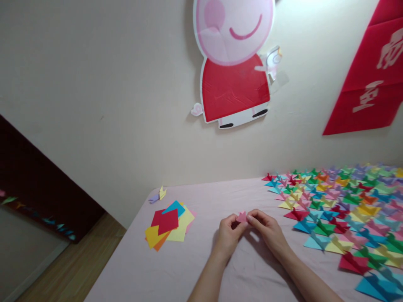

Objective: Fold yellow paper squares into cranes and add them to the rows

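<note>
Because the folded pink paper [242,217] is so small, it seems to call for fingertips alone: between the two hands, the left hand [231,230] pinches one side and the right hand [266,226] the other, each grip narrow. Left of the grip, loose paper squares [168,221] overlap, perhaps for easy reach; to its right, paper birds [367,209] sit in rows, probably to avoid crushing.

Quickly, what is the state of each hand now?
Left hand: closed, holding small pink folded paper.
Right hand: at the paper's edge; grip cannot be told.
</note>
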### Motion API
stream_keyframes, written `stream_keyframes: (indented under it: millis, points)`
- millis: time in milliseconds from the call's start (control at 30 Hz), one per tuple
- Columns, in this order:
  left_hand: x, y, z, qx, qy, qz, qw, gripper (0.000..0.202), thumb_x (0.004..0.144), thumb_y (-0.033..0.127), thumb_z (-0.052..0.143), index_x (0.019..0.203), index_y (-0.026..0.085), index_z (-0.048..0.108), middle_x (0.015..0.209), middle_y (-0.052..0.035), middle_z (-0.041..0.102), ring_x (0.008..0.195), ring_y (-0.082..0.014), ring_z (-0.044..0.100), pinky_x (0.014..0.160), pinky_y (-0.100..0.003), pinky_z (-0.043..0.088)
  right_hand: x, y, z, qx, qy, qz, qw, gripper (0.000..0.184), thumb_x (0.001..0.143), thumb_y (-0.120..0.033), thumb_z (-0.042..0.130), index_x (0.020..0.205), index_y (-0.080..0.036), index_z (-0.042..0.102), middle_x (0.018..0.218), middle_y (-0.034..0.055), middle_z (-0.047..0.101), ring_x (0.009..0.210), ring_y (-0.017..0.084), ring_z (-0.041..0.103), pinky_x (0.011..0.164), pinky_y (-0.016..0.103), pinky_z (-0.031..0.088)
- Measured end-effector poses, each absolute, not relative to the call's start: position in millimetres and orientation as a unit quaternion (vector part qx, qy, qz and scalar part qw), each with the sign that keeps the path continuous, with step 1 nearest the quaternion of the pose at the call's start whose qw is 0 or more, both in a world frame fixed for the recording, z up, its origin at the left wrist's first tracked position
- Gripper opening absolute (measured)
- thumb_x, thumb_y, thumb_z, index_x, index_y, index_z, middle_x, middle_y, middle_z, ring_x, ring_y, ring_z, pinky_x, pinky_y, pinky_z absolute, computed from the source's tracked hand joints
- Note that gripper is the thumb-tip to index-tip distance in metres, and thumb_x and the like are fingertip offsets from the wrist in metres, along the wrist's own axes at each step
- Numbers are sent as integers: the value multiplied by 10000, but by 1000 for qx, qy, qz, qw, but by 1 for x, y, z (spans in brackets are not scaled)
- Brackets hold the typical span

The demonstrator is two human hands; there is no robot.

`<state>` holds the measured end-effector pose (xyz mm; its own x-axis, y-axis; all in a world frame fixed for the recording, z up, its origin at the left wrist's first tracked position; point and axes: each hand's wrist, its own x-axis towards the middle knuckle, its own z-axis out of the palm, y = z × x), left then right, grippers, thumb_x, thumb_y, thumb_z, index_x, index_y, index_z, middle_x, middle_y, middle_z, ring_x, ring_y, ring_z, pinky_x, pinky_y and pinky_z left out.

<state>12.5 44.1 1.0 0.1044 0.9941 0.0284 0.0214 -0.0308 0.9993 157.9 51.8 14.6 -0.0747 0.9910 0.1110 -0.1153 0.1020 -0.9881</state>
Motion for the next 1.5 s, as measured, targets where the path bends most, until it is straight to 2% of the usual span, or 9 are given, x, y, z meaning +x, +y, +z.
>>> stream_keyframes:
  millis: [267, 500, 600, 733, 867, 967, 1067, 1267, 1500]
  points:
    - [13, 45, -4, 533, 470, 486, 509, 346, 773, 502, 702, 733, 161, 662, 661, 29, 538, 654, -137, 454, 632, -243, 348, 154, 50, 14, -405, -544, 478, 558, 324, 741, -545, 737, 778, -228, 681, 761, 22, 642, 746, 217, 582, 699, 335, 470]
    - [8, 45, 5, 545, 425, 476, 544, 330, 795, 460, 719, 941, 166, 742, 906, -37, 694, 885, -207, 586, 834, -295, 426, 159, 55, 7, -417, -593, 386, 570, 194, 794, -423, 690, 750, -235, 668, 808, 28, 592, 797, 222, 565, 706, 325, 442]
    - [1, 48, 6, 535, 415, 470, 566, 413, 833, 532, 668, 955, 144, 742, 885, -62, 705, 849, -205, 604, 825, -310, 440, 161, 56, 6, -428, -609, 353, 567, 175, 799, -401, 683, 741, -236, 673, 846, 37, 580, 837, 228, 560, 725, 324, 440]
    - [-3, 51, 3, 503, 410, 477, 593, 512, 800, 556, 702, 1104, 144, 699, 929, -81, 719, 816, -197, 629, 791, -311, 461, 161, 57, 4, -423, -641, 334, 547, 160, 822, -386, 666, 752, -242, 678, 862, 35, 572, 834, 225, 558, 716, 324, 440]
    - [0, 51, 2, 485, 412, 494, 593, 473, 750, 583, 737, 894, 133, 723, 775, -62, 707, 732, -183, 621, 740, -290, 461, 160, 58, -1, -417, -664, 311, 537, 98, 836, -321, 647, 772, -252, 672, 888, 37, 569, 864, 234, 558, 737, 342, 454]
    - [3, 51, 1, 467, 425, 510, 584, 468, 744, 603, 731, 816, 141, 709, 692, -43, 685, 663, -169, 602, 690, -278, 457, 161, 57, -6, -409, -689, 263, 537, 67, 839, -265, 634, 792, -265, 683, 967, 50, 568, 964, 257, 550, 838, 392, 461]
    - [5, 52, -1, 448, 437, 527, 575, 457, 742, 606, 728, 793, 153, 692, 662, -28, 676, 632, -159, 591, 645, -262, 447, 161, 55, -9, -401, -722, 189, 531, 103, 853, -227, 620, 839, -284, 704, 1086, 64, 561, 1022, 270, 528, 886, 426, 456]
    - [7, 52, -5, 418, 435, 542, 585, 439, 725, 571, 752, 869, 161, 684, 693, -30, 690, 655, -167, 626, 626, -252, 448, 162, 52, -6, -409, -744, 54, 525, 186, 916, -210, 561, 882, -293, 723, 1183, 77, 562, 1004, 275, 517, 819, 419, 475]
    - [6, 52, -2, 390, 419, 555, 603, 390, 642, 415, 839, 889, 152, 691, 793, -54, 719, 688, -148, 631, 681, -240, 457, 162, 55, -10, -420, -755, 64, 499, 133, 908, -278, 605, 913, -308, 735, 1205, 76, 561, 1051, 295, 497, 845, 444, 477]
